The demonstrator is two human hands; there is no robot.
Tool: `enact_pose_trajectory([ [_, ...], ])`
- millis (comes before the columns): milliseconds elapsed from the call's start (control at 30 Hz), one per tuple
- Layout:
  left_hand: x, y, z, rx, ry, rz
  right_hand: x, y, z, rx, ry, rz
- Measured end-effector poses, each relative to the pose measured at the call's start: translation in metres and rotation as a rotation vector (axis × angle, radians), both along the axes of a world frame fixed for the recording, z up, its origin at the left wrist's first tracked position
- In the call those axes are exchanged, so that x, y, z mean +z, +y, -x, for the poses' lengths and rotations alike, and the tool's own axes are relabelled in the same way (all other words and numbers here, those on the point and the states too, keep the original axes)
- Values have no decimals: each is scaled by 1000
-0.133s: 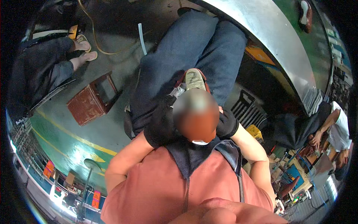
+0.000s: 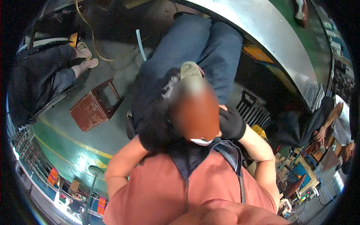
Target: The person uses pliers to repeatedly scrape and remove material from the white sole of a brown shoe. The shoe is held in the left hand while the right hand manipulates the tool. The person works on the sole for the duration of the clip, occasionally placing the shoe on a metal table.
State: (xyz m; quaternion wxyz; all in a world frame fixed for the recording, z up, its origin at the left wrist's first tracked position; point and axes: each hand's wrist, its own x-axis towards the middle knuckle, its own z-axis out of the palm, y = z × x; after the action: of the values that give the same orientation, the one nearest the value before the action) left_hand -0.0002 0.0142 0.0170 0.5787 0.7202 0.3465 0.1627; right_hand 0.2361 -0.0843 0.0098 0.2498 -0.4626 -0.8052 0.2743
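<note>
A seated person holds a brown shoe [image 2: 208,122] over the lap, just in front of the chest, with a dark-gloved hand at each side of it. The shoe's middle is blurred; its pale greyish end points away toward the knees, and a white edge shows at the end nearest the body. The right hand [image 2: 232,123] is clamped on the shoe's right side, its fingers bent against the brown surface. The left hand [image 2: 161,129] lies along the opposite side, but its dark glove merges with the shadow, so how its fingers are closed I cannot tell. Beneath are dark blue trousers [image 2: 183,41]. A long metal surface [image 2: 270,26] curves past the knees, up and to the right. On the floor at left stands a reddish-brown wooden stool [image 2: 89,114], and near the right forearm is a black slatted chair [image 2: 253,108].
</note>
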Motion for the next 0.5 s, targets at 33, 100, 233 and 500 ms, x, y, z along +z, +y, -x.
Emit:
enact_pose_trajectory([
  [33, 14, 9, -7, 32, 17, -104, 21, 8, 0, -14, -13, 32],
  [100, 40, 29, -21, 106, 62, -311, 63, 34, 1, -63, 178, 380],
  [233, 20, 97, -60, -73, 23, 123, 51, 82, -7, -477, 593, 800],
  [500, -101, 59, -62, 296, -62, 56, 2, 107, -59, -508, 541, 1121],
])
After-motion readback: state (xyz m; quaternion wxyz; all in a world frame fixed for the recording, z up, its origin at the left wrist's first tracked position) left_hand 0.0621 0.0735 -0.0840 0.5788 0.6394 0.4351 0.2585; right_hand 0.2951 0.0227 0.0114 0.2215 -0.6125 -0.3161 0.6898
